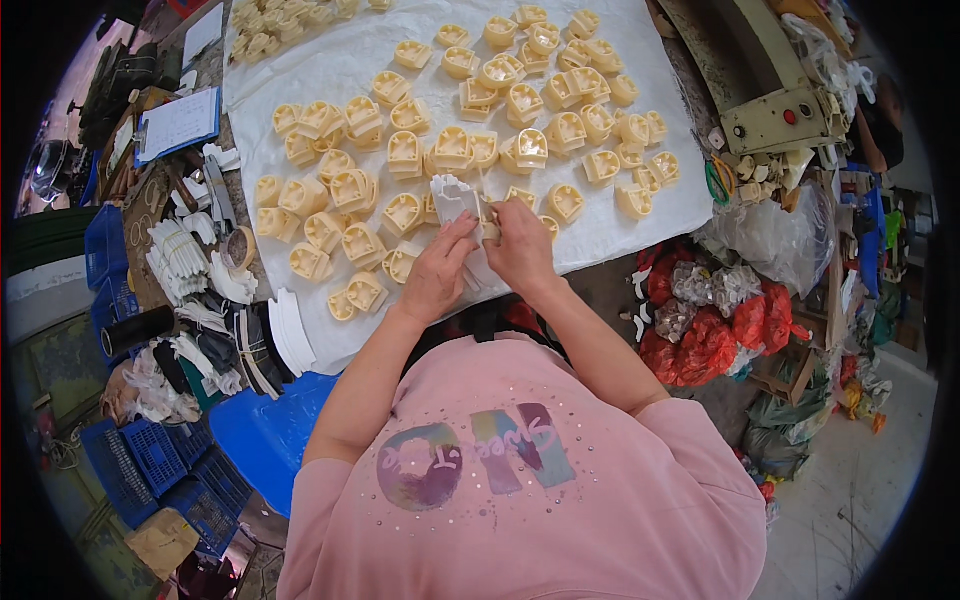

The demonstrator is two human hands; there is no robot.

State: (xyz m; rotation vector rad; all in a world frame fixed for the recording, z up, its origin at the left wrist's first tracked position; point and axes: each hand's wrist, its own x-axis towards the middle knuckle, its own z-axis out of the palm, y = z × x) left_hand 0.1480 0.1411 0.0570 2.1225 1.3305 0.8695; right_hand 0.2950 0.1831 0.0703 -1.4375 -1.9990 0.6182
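At far left, a blue-edged clipboard (180, 128) w/ paper lay just off the table's left edge. Blue crates (150, 455) sat low, below that side. Nearer the table, stacked white curved strips (178, 262) lay beside a roll of tape (238, 249); more white strips (290, 335) fanned out by the front-left corner. A blue plastic surface (265, 435) showed below that corner.

The table (320, 75) had a white cover. A dense heap of small cream pcs (280, 25) filled its far-left corner; hollow, D-shaped cream parts (403, 215) were spread approx. from L edge to R edge, some touching or overlapping.

Near the middle of the front edge, the person's L hand (440, 262) had its fingers closed round the near end of a white piece (456, 198), jagged at its far end; can't tell if it touched the cover. Just right of it, the R hand (520, 245) pinched a thin pale stick (487, 205) up against or v. near the white piece; exact contact unclear.

Past the R edge: a metal housing (790, 117) w/ red button, coloured loops (719, 180), a clear plastic bag (785, 240) and, lower, red bags (705, 345).
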